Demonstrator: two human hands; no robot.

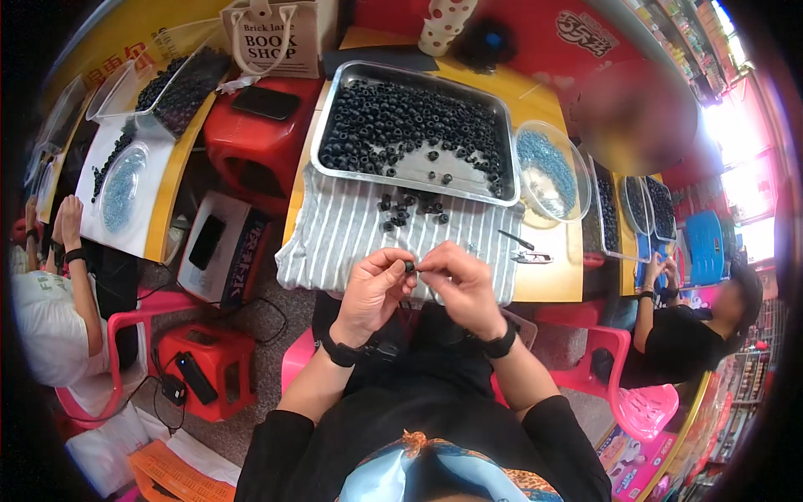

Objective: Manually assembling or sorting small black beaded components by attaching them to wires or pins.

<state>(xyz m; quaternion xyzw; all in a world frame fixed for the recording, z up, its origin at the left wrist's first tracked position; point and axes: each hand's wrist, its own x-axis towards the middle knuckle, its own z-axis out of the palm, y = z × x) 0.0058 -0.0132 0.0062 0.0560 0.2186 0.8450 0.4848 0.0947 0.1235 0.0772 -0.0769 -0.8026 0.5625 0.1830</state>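
Over the near edge of a grey-and-white striped cloth [335, 226], my two hands meet close together. My left hand [374, 290] is closed, pinching a small round black bead [409, 267] between thumb and fingertips. The fingertips of my right hand [462, 283] press together right beside that bead; whatever they hold is too small to make out. Several loose black beads [400, 219] lie on the cloth just beyond my hands. Farther back stands a metal tray [410, 183] full of similar beads, with a thinner patch near its front edge.
Right of the tray sits a clear round bowl [580, 207] of tiny blue pieces. A thin black tool [516, 240] and a small metal snipper [533, 258] lie on the cloth's right side. Red stools [251, 138] stand at left. People work at tables on both sides.
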